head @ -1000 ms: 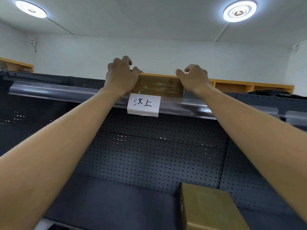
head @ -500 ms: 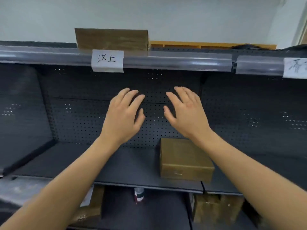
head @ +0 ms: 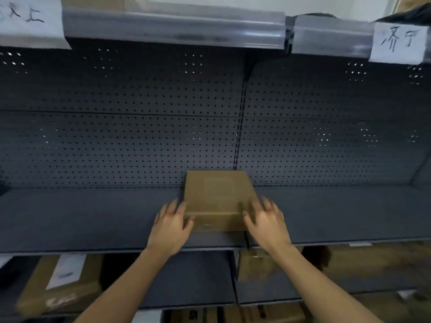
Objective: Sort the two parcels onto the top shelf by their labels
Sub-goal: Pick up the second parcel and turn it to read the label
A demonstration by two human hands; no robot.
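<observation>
Your left hand (head: 171, 226) and right hand (head: 264, 223) have dropped from the top shelf, where one parcel now sits, to flank the second parcel (head: 218, 199) on the middle shelf (head: 93, 220); fingers spread, touching its sides, not yet clamped. It lies flat, long axis pointing toward the pegboard (head: 121, 136). Its likely slot: the right label (head: 400, 43).

A dark grey shelf (head: 93, 220) is running across in front of a perforated back panel (head: 121, 141) — a brown cardboard parcel (head: 217, 194) is lying flat on it, sitting over the seam where its two sections are meeting.
</observation>
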